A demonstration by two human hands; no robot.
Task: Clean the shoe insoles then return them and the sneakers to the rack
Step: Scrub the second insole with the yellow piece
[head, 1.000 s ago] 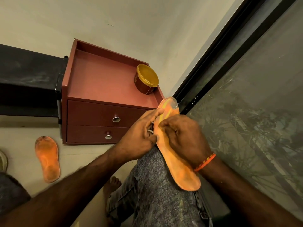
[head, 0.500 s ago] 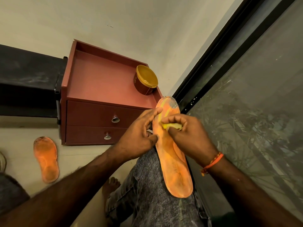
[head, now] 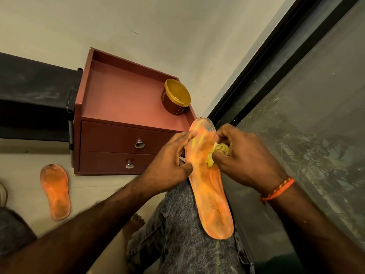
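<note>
An orange insole (head: 209,186) rests lengthwise on my grey-jeaned thigh, toe end pointing away. My left hand (head: 169,165) pinches its left edge near the toe, thumb and fingers around the rim. My right hand (head: 245,155) is closed on a small crumpled yellow cloth (head: 218,152) pressed against the insole's right side near the toe. A second orange insole (head: 55,191) lies flat on the floor at the left, apart from both hands.
A red-brown two-drawer cabinet (head: 126,139) stands ahead against the wall, with a yellow-lidded tub (head: 176,98) on its top at the right. A dark glass window (head: 306,125) runs along the right. A black ledge (head: 33,95) sits left of the cabinet. My bare foot (head: 133,224) rests on the floor.
My right hand with the yellow cloth has slid from the middle of the insole toward its right edge near the toe. The left hand keeps its grip on the left edge.
</note>
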